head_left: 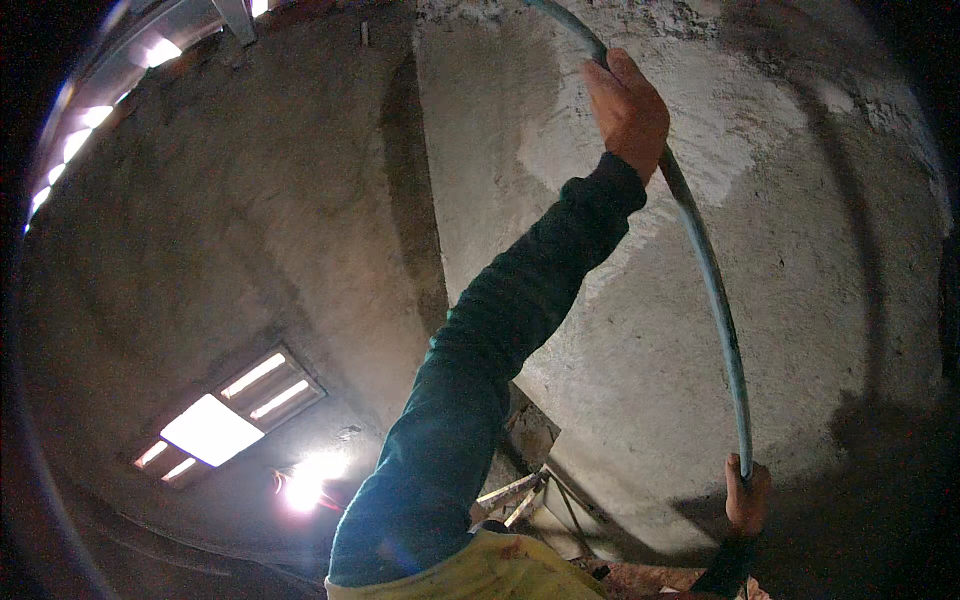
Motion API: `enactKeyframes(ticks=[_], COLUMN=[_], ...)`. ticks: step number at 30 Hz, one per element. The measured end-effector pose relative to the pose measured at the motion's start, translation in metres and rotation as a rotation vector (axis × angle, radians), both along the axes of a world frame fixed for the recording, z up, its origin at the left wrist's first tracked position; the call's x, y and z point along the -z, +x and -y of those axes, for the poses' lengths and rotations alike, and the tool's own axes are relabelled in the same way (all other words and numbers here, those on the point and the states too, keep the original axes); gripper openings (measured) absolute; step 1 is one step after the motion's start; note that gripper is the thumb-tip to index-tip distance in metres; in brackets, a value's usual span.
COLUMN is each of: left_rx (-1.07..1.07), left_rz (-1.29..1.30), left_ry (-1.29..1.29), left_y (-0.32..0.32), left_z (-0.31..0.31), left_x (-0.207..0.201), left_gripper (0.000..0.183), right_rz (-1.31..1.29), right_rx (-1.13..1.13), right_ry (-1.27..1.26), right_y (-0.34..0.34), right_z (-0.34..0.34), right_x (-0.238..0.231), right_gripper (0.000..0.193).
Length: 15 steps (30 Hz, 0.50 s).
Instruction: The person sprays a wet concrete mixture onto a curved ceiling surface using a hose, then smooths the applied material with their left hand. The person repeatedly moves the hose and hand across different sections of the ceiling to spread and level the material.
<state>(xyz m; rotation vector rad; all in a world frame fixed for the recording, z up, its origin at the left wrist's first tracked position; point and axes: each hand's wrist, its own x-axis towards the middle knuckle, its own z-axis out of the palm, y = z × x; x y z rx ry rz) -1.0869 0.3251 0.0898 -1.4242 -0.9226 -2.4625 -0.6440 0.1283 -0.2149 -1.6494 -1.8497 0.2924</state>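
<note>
A long grey-blue hose (712,270) runs in a bow in front of a rough cement wall (640,330). My left hand (632,115) is raised high and closed round its upper stretch, the arm in a dark teal sleeve. Above that hand the hose curves left and leaves the picture at the top. Lower down at the right, my right hand (746,497) grips the hose, thumb side up. What the hose does below this hand is mostly hidden. A yellow garment (490,570) covers my body at the bottom edge.
A window-like opening (212,430) with bright panes and a glaring lamp (303,487) are at the lower left. Wooden poles (525,495) stand behind my arm. Light enters through gaps under the roof edge (95,117). Damp-looking darker patches mark the walls.
</note>
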Motion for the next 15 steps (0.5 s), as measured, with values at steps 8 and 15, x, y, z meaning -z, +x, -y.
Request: enactKeyframes(ticks=[8,15], left_rx=[0.138,0.408], left_rz=[-0.023,0.117], left_ry=[0.005,-0.061], left_y=[-0.051,0.008], left_z=[-0.038,0.054], left_x=[-0.002,-0.014], left_gripper=[0.047,0.051], right_rz=[-0.125,-0.072], right_rx=[-0.12,-0.095], right_ry=[-0.068,-0.026], right_y=[-0.037,-0.022], right_z=[-0.013,-0.004], right_x=[-0.025,-0.019], right_gripper=[0.055,0.056])
